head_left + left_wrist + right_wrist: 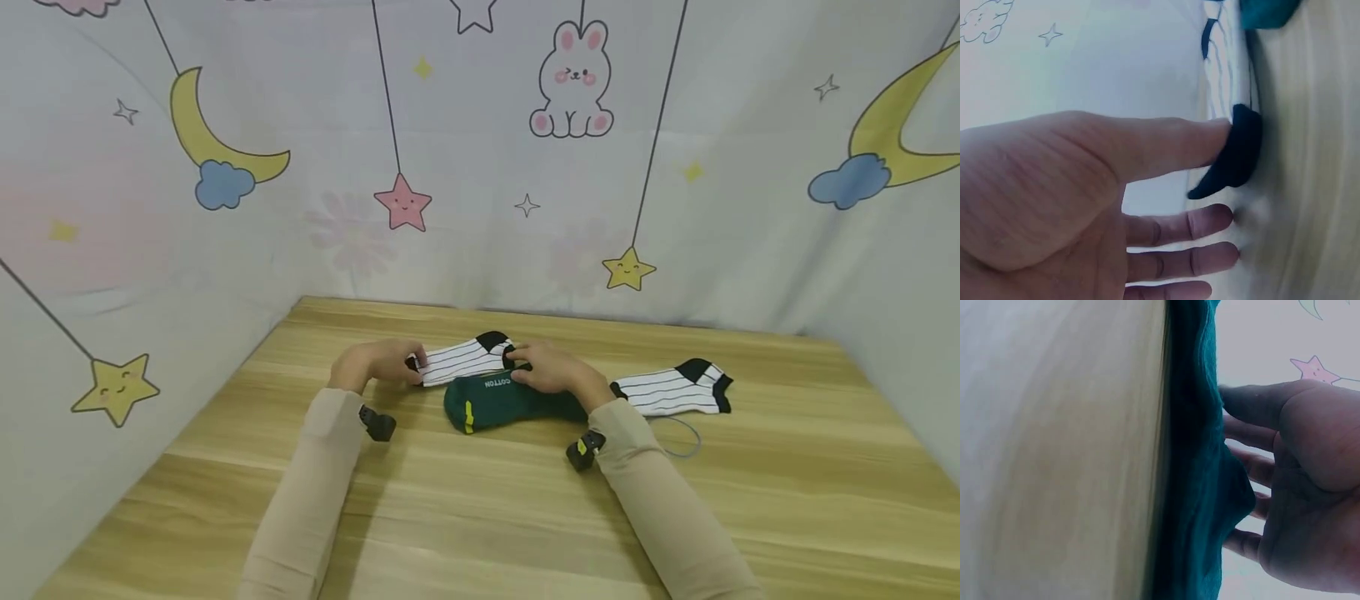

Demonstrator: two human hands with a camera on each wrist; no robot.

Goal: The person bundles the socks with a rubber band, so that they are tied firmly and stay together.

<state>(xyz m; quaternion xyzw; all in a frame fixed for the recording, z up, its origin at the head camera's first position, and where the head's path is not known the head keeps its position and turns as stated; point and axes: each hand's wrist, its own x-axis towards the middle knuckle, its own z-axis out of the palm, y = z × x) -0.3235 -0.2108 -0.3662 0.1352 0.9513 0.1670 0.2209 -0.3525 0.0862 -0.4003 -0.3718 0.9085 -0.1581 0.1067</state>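
Pinching black-toed white striped fabric sock [453,361] with left hand [386,360]; extending right hand [555,368] to its black cuff [509,361], beside dark-green fabric sock [495,403], can't tell if gripping.

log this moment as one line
left hand: at toe of left striped sock | right hand: at same sock's cuff, by green sock | right striped sock: on table

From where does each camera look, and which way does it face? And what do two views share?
Head: worn on the head, facing forward and down at the table and printed curtain; left hand, right hand and sleeves show.
Left wrist: worn there, facing the striped sock at the left hand; that hand shows large.
Right wrist: worn there, facing the green sock; the right hand shows.
Shared: head and left wrist views both show that striped sock and the green sock.
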